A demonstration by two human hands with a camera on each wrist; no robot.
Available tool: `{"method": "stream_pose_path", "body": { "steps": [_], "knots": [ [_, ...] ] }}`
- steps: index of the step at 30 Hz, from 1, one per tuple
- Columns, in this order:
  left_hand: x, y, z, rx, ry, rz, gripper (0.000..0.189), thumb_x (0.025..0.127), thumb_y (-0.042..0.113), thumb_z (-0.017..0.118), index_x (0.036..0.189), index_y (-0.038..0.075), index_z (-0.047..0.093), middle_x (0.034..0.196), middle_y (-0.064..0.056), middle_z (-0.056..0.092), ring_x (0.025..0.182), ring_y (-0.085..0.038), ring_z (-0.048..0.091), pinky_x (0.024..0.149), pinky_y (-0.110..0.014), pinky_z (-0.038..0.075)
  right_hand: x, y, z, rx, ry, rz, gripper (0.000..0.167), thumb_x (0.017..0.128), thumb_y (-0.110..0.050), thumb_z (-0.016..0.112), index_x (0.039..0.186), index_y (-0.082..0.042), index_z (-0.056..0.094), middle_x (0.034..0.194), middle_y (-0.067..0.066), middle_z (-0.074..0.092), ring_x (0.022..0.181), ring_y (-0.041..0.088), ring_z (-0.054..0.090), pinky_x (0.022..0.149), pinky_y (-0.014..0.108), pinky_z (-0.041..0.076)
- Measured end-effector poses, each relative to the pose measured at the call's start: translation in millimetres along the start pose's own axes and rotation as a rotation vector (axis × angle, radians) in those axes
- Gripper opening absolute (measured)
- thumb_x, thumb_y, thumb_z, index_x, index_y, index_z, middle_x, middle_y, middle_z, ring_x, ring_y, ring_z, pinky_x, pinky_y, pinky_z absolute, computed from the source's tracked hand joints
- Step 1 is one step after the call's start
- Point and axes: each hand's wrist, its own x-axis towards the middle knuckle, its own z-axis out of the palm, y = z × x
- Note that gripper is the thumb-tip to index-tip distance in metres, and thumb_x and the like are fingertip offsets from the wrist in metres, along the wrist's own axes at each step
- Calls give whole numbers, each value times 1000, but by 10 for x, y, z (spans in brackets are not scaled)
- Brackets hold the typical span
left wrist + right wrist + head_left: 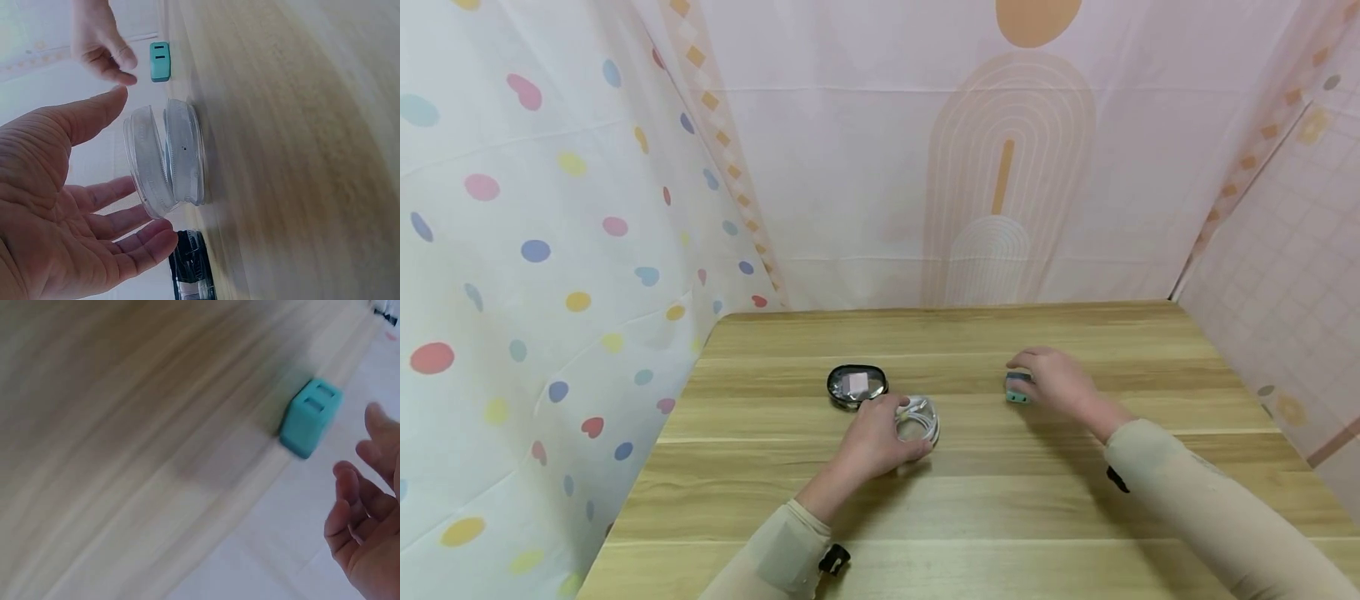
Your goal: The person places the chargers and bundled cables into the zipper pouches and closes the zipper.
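My left hand [876, 437] reaches round a coiled white cable [928, 414] in clear round packaging. In the left wrist view this packaging [184, 153] has two layers parted by a wedge-shaped gap. There the thumb stands off its rim, while the fingers spread loosely by the other side; whether they touch it I cannot tell. On the right, my right hand [1060, 383] hovers close to a small turquoise block with two slots [1018, 397], like a USB charger. The right wrist view shows loosely bent fingers apart from the block [309, 419].
A black oval case [857, 385] with a see-through top and a pale label lies just behind my left hand. All of it sits on a wood-grain table [970, 517]. Patterned cloth [850, 167] hangs behind the table and along both sides.
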Motion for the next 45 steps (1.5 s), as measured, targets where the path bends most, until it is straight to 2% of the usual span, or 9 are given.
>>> {"method": "stream_pose_path", "body": {
  "steps": [5, 12, 17, 22, 31, 41, 45],
  "knots": [
    [-5, 15, 5, 29, -4, 25, 69, 81, 40, 90, 135, 3, 68, 140, -18, 69, 133, -39, 59, 110, -52, 53, -102, 135, -9, -3, -84, 13, 38, 95, -26, 83, 125, -4, 76, 127, 18, 77, 114, 39, 74, 94, 55, 63],
    [3, 49, -9, 38, 0, 34, 64, 83, 35, 89, 132, 0, 71, 136, -19, 72, 131, -40, 62, 110, -51, 54, -120, 173, 18, -14, -80, -6, 35, 94, -24, 84, 121, -4, 77, 123, 19, 78, 111, 38, 75, 90, 54, 64],
    [4, 49, -6, 66, -10, 31, 67, 81, 37, 92, 131, -2, 71, 130, -20, 74, 122, -36, 67, 101, -49, 58, -100, 165, 22, -12, -105, 18, 35, 92, -24, 85, 120, -3, 77, 120, 18, 79, 106, 34, 77, 87, 51, 65],
    [7, 38, -5, 95, -13, 55, 67, 80, 36, 93, 128, -5, 72, 124, -20, 76, 111, -32, 72, 94, -46, 61, -68, 143, 9, -10, -146, 41, 36, 92, -22, 86, 120, -2, 78, 117, 17, 80, 99, 28, 78, 80, 46, 66],
    [22, 34, 11, 113, -10, 72, 56, 84, 35, 88, 121, -5, 75, 114, -17, 76, 96, -24, 68, 80, -39, 60, -44, 113, -17, -12, -167, 36, 33, 91, -21, 86, 117, -2, 78, 113, 15, 81, 95, 24, 78, 79, 42, 66],
    [25, 65, 44, 15, 53, 3, 55, 88, 34, 79, 123, -8, 73, 121, -23, 74, 104, -30, 71, 88, -45, 63, -15, 120, 7, -37, -165, 4, 27, 91, -18, 86, 112, -3, 78, 108, 13, 82, 86, 16, 76, 74, 36, 65],
    [31, 70, 44, 16, 77, 14, 52, 89, 33, 77, 121, -8, 73, 119, -24, 75, 109, -33, 73, 93, -48, 63, -1, 130, 28, -45, -169, 10, 28, 91, -19, 86, 113, -3, 78, 108, 12, 81, 84, 14, 74, 73, 35, 65]
  ]
}}
